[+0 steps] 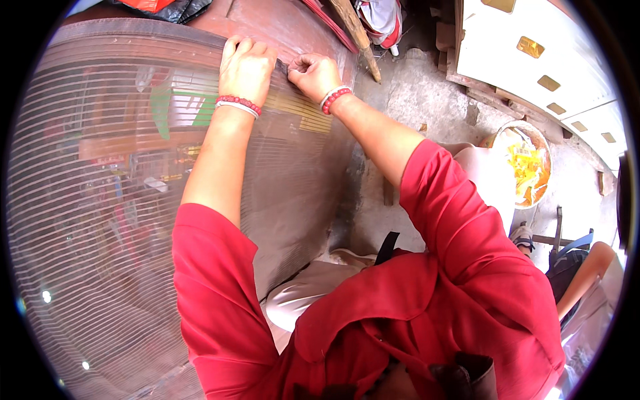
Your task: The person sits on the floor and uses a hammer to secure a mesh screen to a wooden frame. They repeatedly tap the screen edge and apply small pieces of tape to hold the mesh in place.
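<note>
A large see-through sheet point(127, 240) with thin pale stripes spreads over the left side, a brown band point(133, 32) along its far edge. My left hand point(247, 69) is closed on that far edge, fingers bent over the band. Just to its right, my right hand point(317, 75) pinches the dark end of the band, thumb against the curled forefinger. A short piece of the band point(282, 67) shows between the two hands. What lies under my fingertips is hidden. Both wrists wear red bead bracelets and pale bands.
Beyond the sheet is a reddish-brown surface point(267, 21) with a black bag point(183, 12). A wooden stick point(357, 33) leans at the back. To the right are a bucket point(548, 160) holding yellow wrappers and a white cabinet point(493, 40). Another person's arm point(590, 277) shows at far right.
</note>
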Demonstrator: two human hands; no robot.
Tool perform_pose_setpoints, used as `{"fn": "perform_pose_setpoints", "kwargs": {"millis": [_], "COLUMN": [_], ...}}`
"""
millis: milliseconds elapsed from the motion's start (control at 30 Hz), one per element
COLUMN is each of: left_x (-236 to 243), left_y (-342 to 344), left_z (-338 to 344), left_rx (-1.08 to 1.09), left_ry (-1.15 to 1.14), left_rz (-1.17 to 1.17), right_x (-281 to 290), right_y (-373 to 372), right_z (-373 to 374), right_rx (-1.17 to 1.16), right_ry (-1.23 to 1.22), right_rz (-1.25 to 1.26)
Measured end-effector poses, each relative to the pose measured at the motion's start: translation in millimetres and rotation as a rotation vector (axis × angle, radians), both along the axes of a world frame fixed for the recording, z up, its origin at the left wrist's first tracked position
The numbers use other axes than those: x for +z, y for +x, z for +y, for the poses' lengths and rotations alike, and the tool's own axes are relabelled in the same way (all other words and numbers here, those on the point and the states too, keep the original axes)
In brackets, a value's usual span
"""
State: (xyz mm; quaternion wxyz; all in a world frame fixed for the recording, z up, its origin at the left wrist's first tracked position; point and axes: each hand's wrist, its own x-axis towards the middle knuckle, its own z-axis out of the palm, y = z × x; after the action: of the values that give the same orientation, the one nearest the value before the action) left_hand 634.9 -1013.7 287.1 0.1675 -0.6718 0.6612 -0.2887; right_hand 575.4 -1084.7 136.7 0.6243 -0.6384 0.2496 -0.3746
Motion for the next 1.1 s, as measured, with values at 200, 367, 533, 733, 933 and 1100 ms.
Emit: {"fn": "perform_pose_setpoints", "kwargs": {"millis": [200, 367, 533, 733, 933, 1100], "left_x": [-1.0, -1.4, -2.5, -3.0, 6.1, -9.3], "left_y": [0.0, -2.1, -2.0, 7.5, 5.8, 7.7], "left_z": [-2.5, -1.6, 2.6, 0.2, 0.9, -4.0], "left_rx": [-0.014, -0.011, -0.013, 0.008, -0.031, -0.096], "left_ry": [-0.011, -0.01, -0.003, 0.048, 0.029, -0.033], "left_rz": [-0.008, -0.014, -0.017, -0.084, -0.115, -0.059], "right_x": [16.7, 13.6, 16.3, -11.8, -159.7, -264.8], "right_y": [-3.6, -1.7, -5.1, 11.6, -17.6, -59.8], "right_z": [-11.5, -13.6, -17.9, -26.9, -29.3, 14.7], "right_rx": [0.066, 0.043, 0.197, 0.239, 0.069, 0.673], "right_ry": [-0.132, -0.216, -0.085, 0.023, -0.071, -0.374], "right_rz": [0.141, 0.15, 0.108, -0.095, 0.683, 1.314]}}
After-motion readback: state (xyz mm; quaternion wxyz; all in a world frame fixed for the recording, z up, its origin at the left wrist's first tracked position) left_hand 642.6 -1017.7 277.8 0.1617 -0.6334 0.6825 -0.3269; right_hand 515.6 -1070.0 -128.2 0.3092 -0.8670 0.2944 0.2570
